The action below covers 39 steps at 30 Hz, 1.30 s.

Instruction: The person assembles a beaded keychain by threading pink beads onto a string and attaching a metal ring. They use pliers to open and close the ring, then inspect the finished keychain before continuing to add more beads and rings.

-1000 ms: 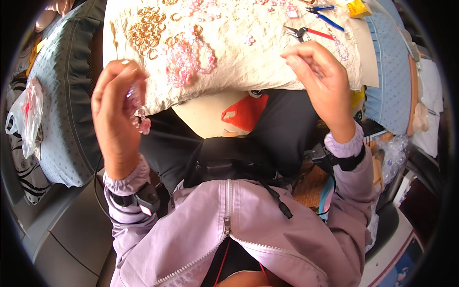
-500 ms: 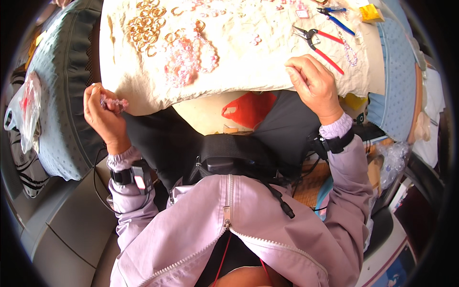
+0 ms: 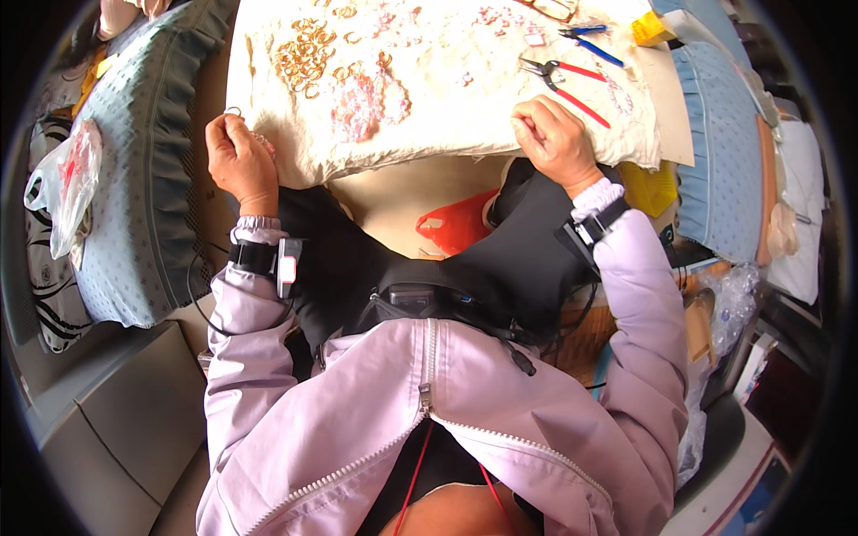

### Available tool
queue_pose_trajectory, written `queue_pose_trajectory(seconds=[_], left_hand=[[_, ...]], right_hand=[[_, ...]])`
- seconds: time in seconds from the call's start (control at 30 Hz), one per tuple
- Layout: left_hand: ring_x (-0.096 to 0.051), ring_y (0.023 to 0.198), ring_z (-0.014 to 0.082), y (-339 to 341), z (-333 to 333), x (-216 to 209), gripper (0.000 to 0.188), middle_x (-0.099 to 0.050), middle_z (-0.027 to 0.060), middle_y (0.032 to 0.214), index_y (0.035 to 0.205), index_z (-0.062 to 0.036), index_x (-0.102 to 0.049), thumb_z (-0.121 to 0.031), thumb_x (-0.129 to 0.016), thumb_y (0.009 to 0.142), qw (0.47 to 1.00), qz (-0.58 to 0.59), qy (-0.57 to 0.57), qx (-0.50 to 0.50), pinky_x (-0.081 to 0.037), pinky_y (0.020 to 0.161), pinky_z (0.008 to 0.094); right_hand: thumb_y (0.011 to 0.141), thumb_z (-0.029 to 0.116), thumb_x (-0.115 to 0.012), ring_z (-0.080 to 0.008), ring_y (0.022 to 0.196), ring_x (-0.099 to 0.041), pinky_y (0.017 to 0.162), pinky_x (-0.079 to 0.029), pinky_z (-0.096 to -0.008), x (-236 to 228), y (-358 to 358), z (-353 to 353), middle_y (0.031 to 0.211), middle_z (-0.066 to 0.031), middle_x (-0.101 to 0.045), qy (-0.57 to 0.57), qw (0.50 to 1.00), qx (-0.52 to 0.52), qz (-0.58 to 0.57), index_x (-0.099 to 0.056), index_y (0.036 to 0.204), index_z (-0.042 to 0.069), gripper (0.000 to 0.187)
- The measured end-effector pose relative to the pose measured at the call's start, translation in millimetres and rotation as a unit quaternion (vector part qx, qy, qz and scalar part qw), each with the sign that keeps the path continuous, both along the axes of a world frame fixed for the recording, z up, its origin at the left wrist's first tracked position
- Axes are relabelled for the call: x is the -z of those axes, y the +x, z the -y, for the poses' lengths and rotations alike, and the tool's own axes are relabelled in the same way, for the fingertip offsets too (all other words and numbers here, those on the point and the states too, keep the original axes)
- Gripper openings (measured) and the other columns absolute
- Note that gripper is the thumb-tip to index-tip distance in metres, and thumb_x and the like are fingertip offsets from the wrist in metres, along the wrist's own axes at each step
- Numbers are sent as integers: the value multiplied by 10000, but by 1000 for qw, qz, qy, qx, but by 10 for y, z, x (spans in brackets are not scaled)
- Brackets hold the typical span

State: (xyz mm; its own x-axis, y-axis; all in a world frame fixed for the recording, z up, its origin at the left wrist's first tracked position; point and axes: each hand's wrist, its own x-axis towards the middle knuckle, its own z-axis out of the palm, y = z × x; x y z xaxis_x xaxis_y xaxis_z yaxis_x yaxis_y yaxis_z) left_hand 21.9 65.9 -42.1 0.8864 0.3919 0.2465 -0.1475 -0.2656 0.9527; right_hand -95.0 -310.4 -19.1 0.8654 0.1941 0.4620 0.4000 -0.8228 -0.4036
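Note:
My left hand (image 3: 241, 165) is closed at the near left corner of the cloth (image 3: 465, 125). A thin ring (image 3: 233, 111) sticks up from its fingertips. Part of a pink bead strand (image 3: 265, 143) shows beside the fingers, the rest hidden by the hand. Over the cloth's near right edge, my right hand (image 3: 554, 143) has its fingers curled and pinched; what they hold, if anything, is hidden. Red-handled pliers (image 3: 581, 107) lie just beyond it. Between the hands and farther off are pink bead strands (image 3: 362, 103) in a heap and a pile of gold rings (image 3: 306, 58).
Blue-handled cutters (image 3: 601, 54), a yellow box (image 3: 651, 29) and another bead strand (image 3: 618, 94) lie at the far right. Loose pink beads dot the cloth. A red bag (image 3: 456, 223) sits below the table edge, a yellow basket (image 3: 652, 189) right of my leg. Cushioned seats flank both sides.
The whole view has shifted. My left hand has moved up and right and turned, so the bead strand is mostly covered and the ring shows. My right hand stays closed, now nearer the pliers.

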Motion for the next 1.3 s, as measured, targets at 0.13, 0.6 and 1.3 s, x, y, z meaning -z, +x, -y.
queue_pose_trajectory(seconds=[0.13, 0.6, 1.3], left_hand=[[-504, 463, 82, -5, -32, 72, 161, -587, 23, 711, 1020, -13, -615, -150, -542, 1062, 999, 15, -39, 6, -407, 410, 252], [-490, 407, 77, -119, 33, 3, 155, -635, 69, 798, 1006, 20, -611, -100, -525, 1054, 996, 6, -76, -51, -365, 380, 238], [-558, 693, 113, -1086, -308, 380, 179, -632, 43, 767, 978, -42, -629, -195, -545, 1020, 945, 102, -290, -109, -440, 642, 269]], right_hand=[[847, 57, -737, -298, 722, -647, 643, -528, -377, 65, 65, 92, 843, -91, -654, -16, 998, -60, 23, -659, 949, 67, 129], [826, 44, -743, -249, 643, -615, 573, -491, -354, 6, 181, 99, 816, -58, -650, -26, 984, -164, -63, -656, 983, 68, 182], [877, 42, -681, -337, 842, -667, 744, -537, -416, 895, -481, -1003, 934, -138, -662, -21, 891, -341, -298, -641, 1058, 40, 185]])
